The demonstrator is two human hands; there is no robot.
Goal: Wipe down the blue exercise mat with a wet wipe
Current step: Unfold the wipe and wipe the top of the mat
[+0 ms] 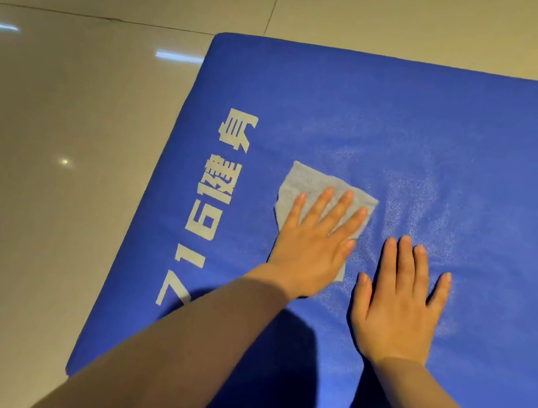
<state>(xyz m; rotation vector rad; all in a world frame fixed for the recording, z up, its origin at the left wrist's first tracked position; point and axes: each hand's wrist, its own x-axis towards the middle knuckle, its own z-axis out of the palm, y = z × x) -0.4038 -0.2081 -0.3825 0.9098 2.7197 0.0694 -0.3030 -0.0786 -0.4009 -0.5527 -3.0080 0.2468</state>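
The blue exercise mat (441,130) lies flat on the floor and fills the right and lower part of the view, with white printed characters along its left side. A pale grey wet wipe (311,183) is spread on the mat just right of the print. My left hand (314,240) presses flat on the wipe with straight fingers and covers its lower half. My right hand (398,299) rests palm down on the bare mat beside it, fingers straight. A damp sheen shows on the mat above and around my right hand.
Glossy beige floor tiles (63,142) surround the mat on the left and at the top, with ceiling lights reflected in them. The mat's left edge (144,204) runs diagonally and its far edge crosses the upper view.
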